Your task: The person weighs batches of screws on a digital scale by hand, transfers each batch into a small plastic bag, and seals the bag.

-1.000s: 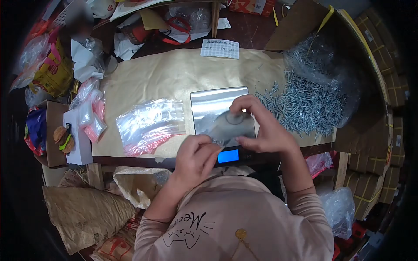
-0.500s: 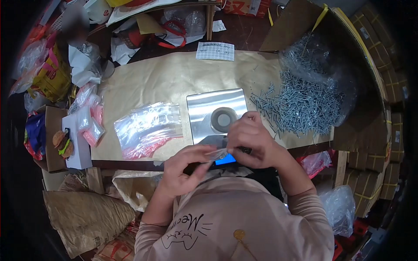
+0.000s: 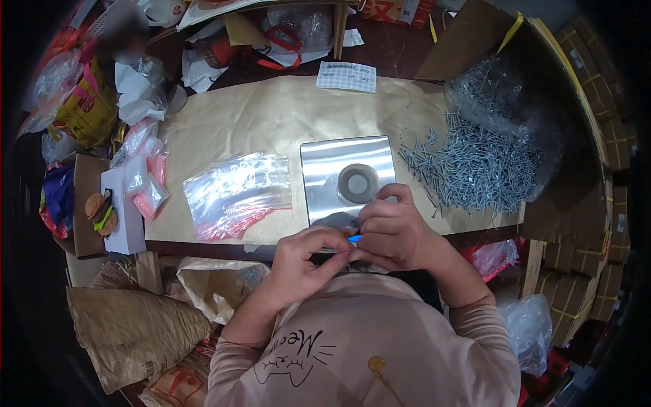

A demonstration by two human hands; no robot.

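Observation:
At the table's front edge, my left hand [image 3: 305,264] and my right hand [image 3: 393,232] meet with fingers pinched together. Between them is a small clear plastic bag, mostly hidden by the fingers. Just behind my hands lies a silver scale [image 3: 322,163], its blue display partly covered. A round grey cup [image 3: 358,184] stands on the scale plate. Left of the scale, clear zip bags with red edges [image 3: 237,193] are spread in a fan. A large heap of screws [image 3: 485,159] lies to the right, partly under clear plastic.
A handwritten label sheet [image 3: 346,76] lies behind the scale. On the left are a white box [image 3: 119,210], a burger-shaped toy [image 3: 100,214] and a yellow bag [image 3: 88,112]. An open cardboard box [image 3: 569,176] surrounds the screws. Below the table's left front is an open sack [image 3: 217,288].
The cup has gone from my right hand onto the scale plate. My right hand has moved down and left to meet my left hand at the small bag. The view has shifted slightly.

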